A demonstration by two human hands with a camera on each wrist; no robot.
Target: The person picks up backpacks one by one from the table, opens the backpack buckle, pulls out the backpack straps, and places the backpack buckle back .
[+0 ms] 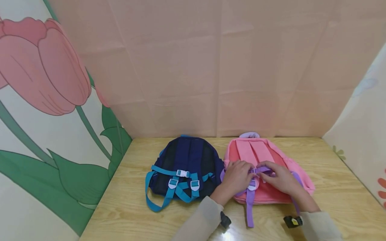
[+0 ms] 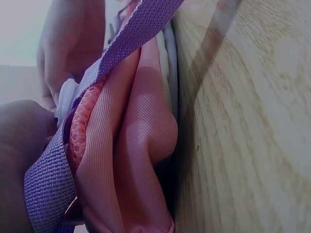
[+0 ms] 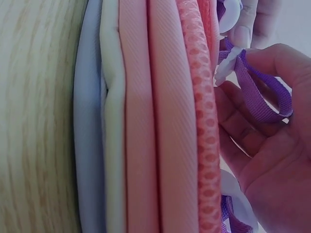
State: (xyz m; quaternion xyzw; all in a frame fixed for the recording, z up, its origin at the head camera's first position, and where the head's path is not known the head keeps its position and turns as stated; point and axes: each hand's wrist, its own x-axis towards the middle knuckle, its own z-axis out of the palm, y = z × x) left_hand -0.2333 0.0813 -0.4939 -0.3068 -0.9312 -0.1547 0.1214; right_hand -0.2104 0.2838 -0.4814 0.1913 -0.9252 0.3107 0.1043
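Note:
A pink backpack (image 1: 271, 195) lies on the table with its back panel and shoulder straps facing up. Over that panel, both hands meet at a white plastic buckle (image 3: 227, 65) on purple webbing (image 3: 257, 99). My right hand (image 1: 280, 177) pinches the buckle between thumb and fingers, with a loop of webbing beside the palm. From the other side my left hand (image 1: 238, 175) holds the buckle area, its thumb tip against the white plastic. The fingers cover much of the buckle, so whether it is fastened cannot be seen. One purple strap end (image 1: 250, 209) hangs toward the front.
To the left, a navy backpack (image 1: 190, 150) lies close against the pink one, its teal straps joined by a white buckle (image 1: 182, 173). Both bags rest on a wood-grain table (image 1: 120, 207). A pinkish backdrop (image 1: 181, 83) stands behind, with a flower-printed panel (image 1: 60, 140) at left.

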